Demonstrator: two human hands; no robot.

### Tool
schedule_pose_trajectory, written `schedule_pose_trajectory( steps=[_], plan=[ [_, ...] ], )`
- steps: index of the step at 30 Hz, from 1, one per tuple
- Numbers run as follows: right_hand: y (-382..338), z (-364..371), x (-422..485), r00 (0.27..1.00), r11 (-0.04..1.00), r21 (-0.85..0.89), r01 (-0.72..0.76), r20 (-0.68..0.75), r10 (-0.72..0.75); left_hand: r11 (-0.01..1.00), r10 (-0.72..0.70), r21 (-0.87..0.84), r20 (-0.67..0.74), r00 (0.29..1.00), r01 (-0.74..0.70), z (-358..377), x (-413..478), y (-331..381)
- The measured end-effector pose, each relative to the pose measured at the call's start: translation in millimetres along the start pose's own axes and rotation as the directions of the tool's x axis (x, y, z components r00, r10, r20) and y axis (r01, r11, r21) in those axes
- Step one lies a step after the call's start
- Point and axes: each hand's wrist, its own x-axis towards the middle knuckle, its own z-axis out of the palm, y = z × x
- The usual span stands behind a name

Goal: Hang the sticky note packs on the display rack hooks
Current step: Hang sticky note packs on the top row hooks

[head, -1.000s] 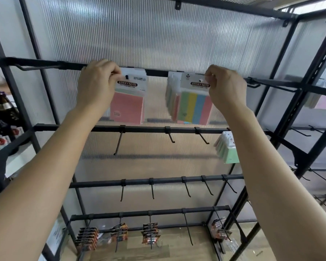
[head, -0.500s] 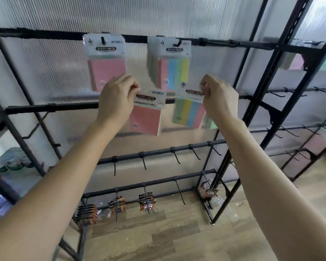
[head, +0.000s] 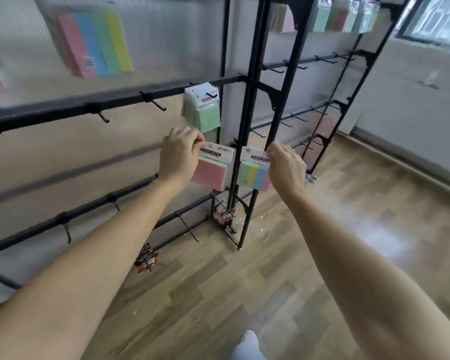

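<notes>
The left hand (head: pixel 178 154) pinches the white header of a pink square sticky note pack (head: pixel 210 174), just left of the display rack's thin black metal upright post (head: pixel 235 172). The right hand (head: pixel 286 165) pinches a green-yellow-blue-pink striped pack (head: pixel 252 175) just right of the post. A green pack (head: pixel 205 116) hangs on a hook above and left of the post, and brown wood-plank floor (head: pixel 348 229) spreads to its right.

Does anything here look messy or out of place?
Only one thing: scraps of clear plastic wrapping lie on the wooden floor beside the foot of the black rack, like dropped litter. Nothing else stands out.
</notes>
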Motion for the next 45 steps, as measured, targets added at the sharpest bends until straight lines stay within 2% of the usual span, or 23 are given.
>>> schedule_pose_trajectory(
  steps=[6, 9, 17, 22, 34, 45],
  plan=[
    [87, -2, -13, 0.967, 0.967, -0.049, -0.249, 0.036, 0.251, 0.993, 0.043, -0.113, 0.154, 0.987, -0.026, 79, 5, 44],
    [130, -4, -11, 0.954, 0.951, -0.098, -0.294, 0.036, 0.298, 0.988, 0.018, -0.157, 0.211, 0.977, 0.016, 118, 10, 65],
    [229, -10, 16, 0.973, 0.961, -0.182, -0.209, 0.059, 0.223, 0.973, -0.018, -0.213, 0.296, 0.955, 0.085, 216, 39, 117],
    [283, -10, 34, 0.977, 0.96, -0.224, -0.169, 0.087, 0.192, 0.971, 0.034, -0.232, 0.333, 0.942, 0.047, 271, 60, 144],
    [387, 35, 101, 0.965, 0.939, -0.239, -0.246, 0.025, 0.259, 0.977, 0.126, -0.208, 0.352, 0.927, -0.053, 399, 127, 170],
    [470, 68, 215, 0.976, 0.953, -0.221, -0.209, 0.014, 0.217, 0.98, 0.077, -0.198, 0.356, 0.931, -0.005, 499, 227, 190]
  ],
)
